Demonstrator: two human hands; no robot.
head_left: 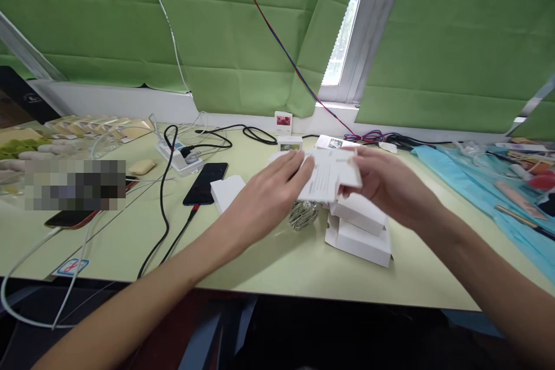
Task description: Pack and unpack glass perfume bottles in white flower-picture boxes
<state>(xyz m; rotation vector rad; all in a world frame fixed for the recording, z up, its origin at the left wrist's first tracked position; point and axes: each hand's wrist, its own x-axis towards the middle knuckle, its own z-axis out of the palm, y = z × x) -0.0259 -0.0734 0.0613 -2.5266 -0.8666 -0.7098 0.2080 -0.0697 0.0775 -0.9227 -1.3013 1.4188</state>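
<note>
Left grip (271,188) and right grip (390,182) pinch a white box (323,179); stacked boxes (362,240) and bench (269,269) below, green cloth (255,40) behind.

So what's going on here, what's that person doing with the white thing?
A person is holding a small white carton with printing on it in both hands, above the table. The left hand grips one end and the right hand the other. Just below it is a coiled, shiny bundle, and closer to the right hand two white boxes are stacked on the table. A black phone lies off to the left, with a cable plugged in.
</note>
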